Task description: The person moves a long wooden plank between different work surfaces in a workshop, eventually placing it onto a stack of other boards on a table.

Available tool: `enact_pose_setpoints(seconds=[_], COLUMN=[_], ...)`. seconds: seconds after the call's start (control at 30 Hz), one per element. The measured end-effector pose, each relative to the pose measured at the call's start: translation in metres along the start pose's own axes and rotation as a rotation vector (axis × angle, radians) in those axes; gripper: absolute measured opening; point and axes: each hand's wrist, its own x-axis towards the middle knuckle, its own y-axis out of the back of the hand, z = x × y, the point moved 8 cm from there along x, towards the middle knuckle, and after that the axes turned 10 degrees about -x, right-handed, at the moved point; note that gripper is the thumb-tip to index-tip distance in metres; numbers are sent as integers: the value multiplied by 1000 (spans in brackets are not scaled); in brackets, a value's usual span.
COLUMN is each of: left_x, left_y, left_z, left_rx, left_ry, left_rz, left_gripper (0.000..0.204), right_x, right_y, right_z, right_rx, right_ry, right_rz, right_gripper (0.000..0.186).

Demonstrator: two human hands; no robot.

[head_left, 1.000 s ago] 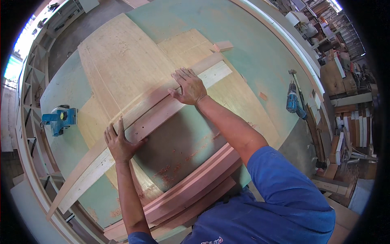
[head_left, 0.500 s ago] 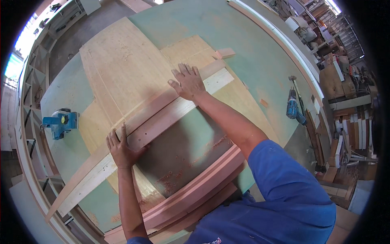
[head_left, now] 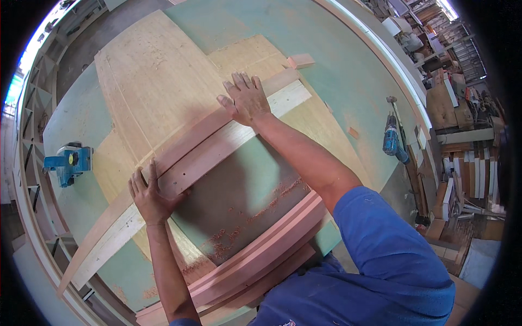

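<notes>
My left hand (head_left: 150, 196) rests across a long pinkish wooden strip (head_left: 198, 132) and the straight board (head_left: 215, 148) beside it. Its fingers are stretched toward the far side and its thumb lies by the board's near edge. Farther right, my right hand (head_left: 247, 101) lies over the same two pieces with its fingers spread. The straight board is pinkish in the middle, whitish toward its ends, and has small holes near my left hand. Under these pieces lie pale plywood sheets (head_left: 157, 65) on a greenish table (head_left: 239, 24). My palms hide part of the wood beneath them.
A blue power planer (head_left: 75, 164) stands at the left. On the right lie a blue cordless drill (head_left: 390, 138) and a hammer (head_left: 396, 106). Curved pinkish wood pieces (head_left: 266, 247) are stacked along the near edge, with shavings (head_left: 223, 242) beside them. A small wood block (head_left: 302, 61) sits beyond the strip.
The view has shifted slightly, so most things appear a little farther left and higher. Both hands keep nearly the same places on the wood.
</notes>
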Motion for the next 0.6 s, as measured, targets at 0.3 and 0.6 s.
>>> enact_pose_setpoints(seconds=[0.3, 0.6], left_x=[3, 8], left_y=[0, -4], left_z=[2, 0], left_rx=[-3, 5], left_ry=[5, 38], left_rz=[2, -7], left_gripper=[116, 114], right_x=[3, 9], right_y=[-2, -11], right_z=[1, 3], right_rx=[5, 6], right_ry=[-5, -6], right_rz=[4, -17], right_gripper=[64, 65])
